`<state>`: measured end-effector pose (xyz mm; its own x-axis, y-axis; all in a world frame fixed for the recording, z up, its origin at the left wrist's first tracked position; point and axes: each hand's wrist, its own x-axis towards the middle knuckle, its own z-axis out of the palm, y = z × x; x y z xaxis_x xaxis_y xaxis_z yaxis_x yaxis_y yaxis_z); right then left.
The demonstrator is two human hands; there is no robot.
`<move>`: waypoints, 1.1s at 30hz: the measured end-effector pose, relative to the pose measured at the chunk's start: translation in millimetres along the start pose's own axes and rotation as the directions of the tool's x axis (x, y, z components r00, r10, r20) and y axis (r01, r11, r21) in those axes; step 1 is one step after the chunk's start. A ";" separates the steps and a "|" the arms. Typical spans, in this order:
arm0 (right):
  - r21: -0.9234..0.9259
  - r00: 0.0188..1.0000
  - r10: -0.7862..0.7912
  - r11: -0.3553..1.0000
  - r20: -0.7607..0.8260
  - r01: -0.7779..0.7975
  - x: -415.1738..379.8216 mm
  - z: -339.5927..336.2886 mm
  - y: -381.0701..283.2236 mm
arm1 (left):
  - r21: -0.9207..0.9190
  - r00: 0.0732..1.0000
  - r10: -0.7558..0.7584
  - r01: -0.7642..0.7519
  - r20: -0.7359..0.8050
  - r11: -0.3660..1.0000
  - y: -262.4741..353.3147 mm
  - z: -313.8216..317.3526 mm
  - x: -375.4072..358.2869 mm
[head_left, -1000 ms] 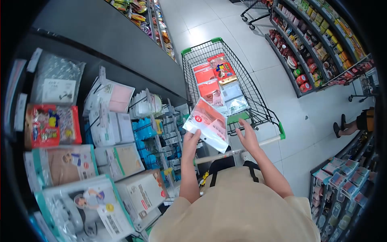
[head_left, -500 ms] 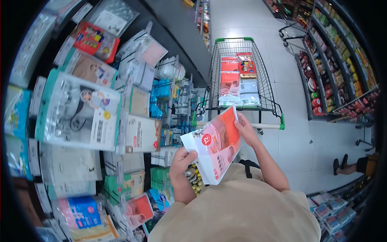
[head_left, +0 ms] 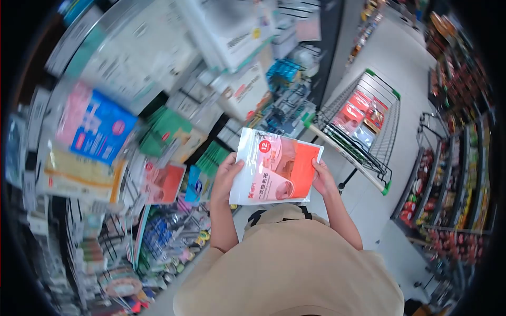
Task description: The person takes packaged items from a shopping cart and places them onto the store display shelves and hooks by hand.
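A flat white, pink and orange plastic packet is held up in front of my body, its printed face toward me. My left hand grips its left edge, thumb on the front. At the opposite edge my right hand holds it the same way, fingers partly behind the packet. A similar orange and pink packet hangs on the shelf left of my left hand. Beyond my right hand stands a shopping cart with red packets lying in it.
Hanging packages fill the left side, among them a blue and pink one and green ones. Shelves of goods line the right. Tiled floor runs between them.
The view has turned left, so the cart now appears farther right. The packet has been levelled from a tilt and faces me more squarely, still in both hands. The passer-by's legs are out of view.
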<state>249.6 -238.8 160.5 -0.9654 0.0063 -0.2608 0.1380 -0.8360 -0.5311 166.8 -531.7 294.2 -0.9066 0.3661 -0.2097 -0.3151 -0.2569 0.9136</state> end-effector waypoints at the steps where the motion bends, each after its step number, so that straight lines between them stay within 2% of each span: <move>1: 0.019 1.000 0.011 1.000 0.010 -0.011 3.7 14.1 11.9 | -0.016 1.000 0.019 -0.019 -0.012 1.000 3.9 -16.6 -12.8; 4: 0.025 0.995 0.075 0.997 0.061 -0.077 16.0 49.0 50.0 | -0.106 0.991 0.028 -0.042 -0.127 0.993 9.1 -63.4 -57.4; 7: 0.033 0.985 0.137 0.989 0.103 -0.141 21.8 73.0 98.4 | -0.312 0.988 0.049 -0.093 -0.146 0.946 0.9 -112.1 -100.2; 8: 0.038 0.984 0.142 0.988 0.108 -0.147 23.3 78.4 112.1 | -0.310 0.982 0.058 -0.112 -0.178 0.944 -4.9 -126.8 -112.7; 10: 0.039 0.978 0.178 0.982 0.107 -0.183 20.7 99.3 132.9 | -0.445 0.963 0.119 -0.218 -0.241 0.869 -12.6 -146.3 -132.3; 13: 0.042 0.968 0.227 0.972 0.108 -0.232 20.8 114.9 161.3 | -0.493 0.937 0.209 -0.328 -0.281 0.806 -15.6 -169.7 -156.0; 14: 0.042 0.959 0.255 0.964 0.122 -0.261 21.9 118.0 170.4 | -0.494 0.934 0.212 -0.335 -0.289 0.802 -15.5 -176.0 -161.6; 16: 0.063 0.953 0.271 0.958 0.139 -0.281 20.5 132.2 184.5 | -0.500 0.881 0.343 -0.469 -0.327 0.728 -12.9 -184.2 -171.5; 17: 0.090 0.948 0.279 0.951 0.152 -0.295 20.2 139.4 192.2 | -0.498 0.877 0.346 -0.475 -0.333 0.725 -12.3 -187.6 -175.9; 19: 0.084 0.954 0.263 0.957 0.146 -0.277 17.4 158.2 205.1 | -0.493 0.818 0.357 -0.562 -0.451 0.664 -10.8 -191.7 -181.0; 20: 0.081 0.961 0.243 0.964 0.134 -0.255 16.1 164.4 211.5 | -0.493 0.819 0.355 -0.560 -0.451 0.665 -9.5 -193.8 -181.5; 23: 0.054 0.952 0.250 0.963 0.176 -0.263 17.5 169.3 229.5 | -0.333 0.707 0.325 -0.622 -0.629 0.709 -5.2 -203.4 -175.4; 27: 0.027 0.933 0.316 0.945 0.173 -0.325 20.7 163.0 242.8 | -0.255 0.643 0.310 -0.631 -0.700 0.733 12.2 -222.7 -174.5; 29: -0.074 0.926 0.363 0.932 0.110 -0.356 19.1 165.8 241.2 | -0.219 0.641 0.329 -0.623 -0.694 0.751 13.4 -235.5 -174.8; 31: -0.108 0.919 0.370 0.928 0.138 -0.357 28.7 157.1 246.0 | -0.181 0.637 0.347 -0.614 -0.689 0.768 17.6 -245.4 -175.4; 33: -0.135 0.911 0.380 0.923 0.159 -0.362 34.2 153.3 251.2 | -0.148 0.680 0.356 -0.565 -0.641 0.812 24.5 -251.1 -177.9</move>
<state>217.3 -532.7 141.8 -0.8622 -0.3991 -0.3118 0.5062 -0.6994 -0.5045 250.0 -827.7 266.4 -0.9086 -0.4157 -0.0403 0.2148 -0.5479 0.8085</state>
